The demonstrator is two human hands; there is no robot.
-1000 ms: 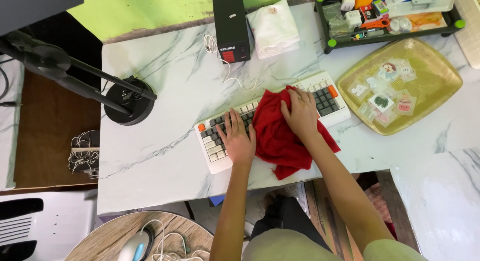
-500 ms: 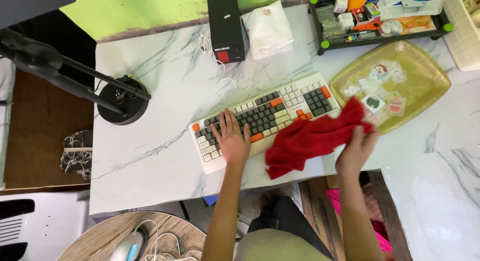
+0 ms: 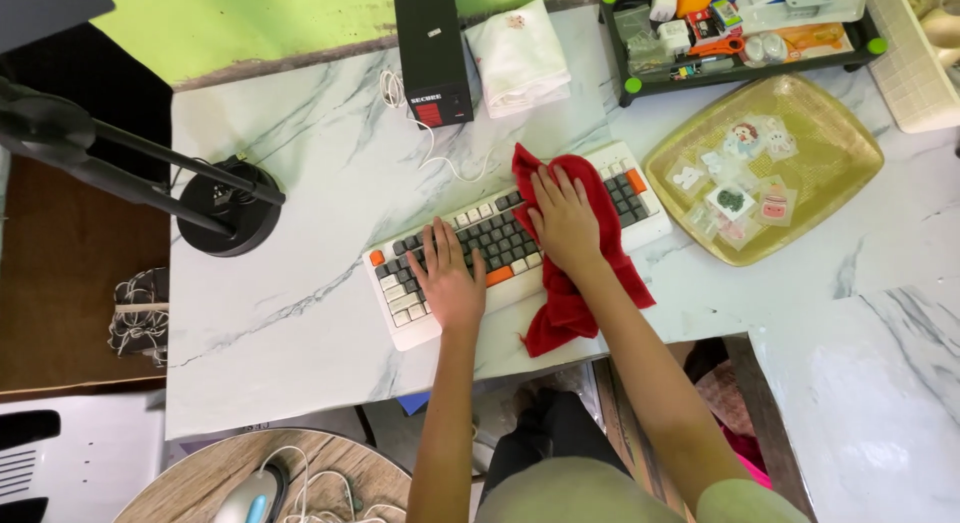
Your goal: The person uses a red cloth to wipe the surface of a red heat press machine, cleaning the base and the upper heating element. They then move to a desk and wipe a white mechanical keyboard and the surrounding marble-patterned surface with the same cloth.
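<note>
A white keyboard (image 3: 440, 323) with grey and orange keys lies slanted on the white marble table (image 3: 290, 313). My left hand (image 3: 447, 276) rests flat on its left half, fingers spread. My right hand (image 3: 565, 223) presses a red cloth (image 3: 565, 303) down on the keyboard's right half. The cloth drapes over the keys and hangs past the table's front edge.
A black box (image 3: 432, 55) and a folded white cloth (image 3: 518, 58) sit at the back. A yellow-green tray (image 3: 850, 153) with small stickers lies to the right, a black organiser tray (image 3: 740, 68) behind it. A round black lamp base (image 3: 222, 211) stands left.
My right hand brought the red cloth back from the keyboard's right end onto its keys. The left hand stayed on the keyboard's left half. The view shifted slightly.
</note>
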